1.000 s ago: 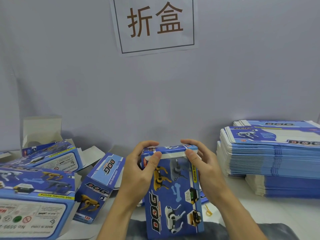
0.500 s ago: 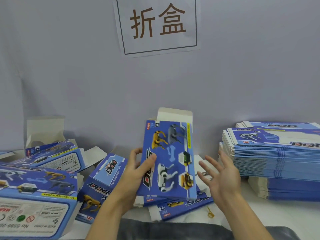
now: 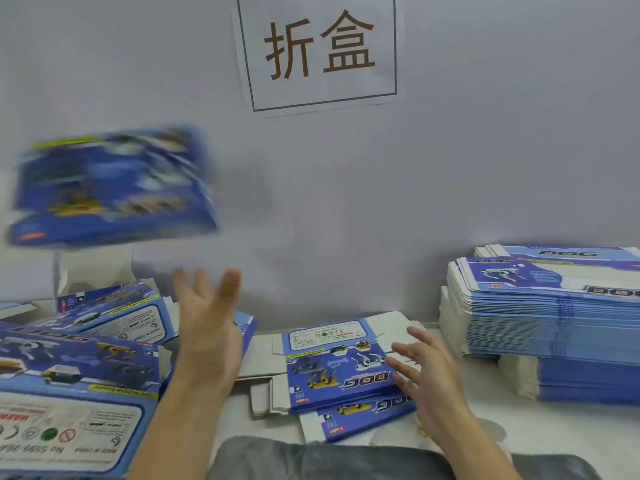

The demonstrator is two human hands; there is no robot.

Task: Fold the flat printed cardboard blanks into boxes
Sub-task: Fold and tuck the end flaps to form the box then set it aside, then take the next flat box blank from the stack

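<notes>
Head view shows me no grip on anything at this instant: my left hand (image 3: 207, 317) is raised with fingers straight and spread, palm toward the wall, and holds nothing; my right hand (image 3: 424, 370) is low, fingers loosely splayed, hovering over or just touching the right edge of the top flat blue printed cardboard blank (image 3: 341, 363) on the white surface (image 3: 554, 431). I cannot tell whether it makes contact. Above and left of my left hand, a blurred blue folded cardboard box (image 3: 110, 185) is in the air, clear of both hands. Its broad printed face is turned toward me and its long axis runs roughly left to right, tilted slightly; the blur hides finer detail. I judge it is in flight toward the heap of finished blue printed boxes (image 3: 79, 362) at my left, which lie at mixed angles with some white flaps open. The top blank lies flat in front of me, its long axis roughly toward the wall, its print upside down to me, on one or two more blanks. The tall stack of flat blue-and-white blanks (image 3: 547, 317) sits at my right, within reach as the supply. A white paper sign with brown characters (image 3: 318, 50) hangs on the grey wall.
</notes>
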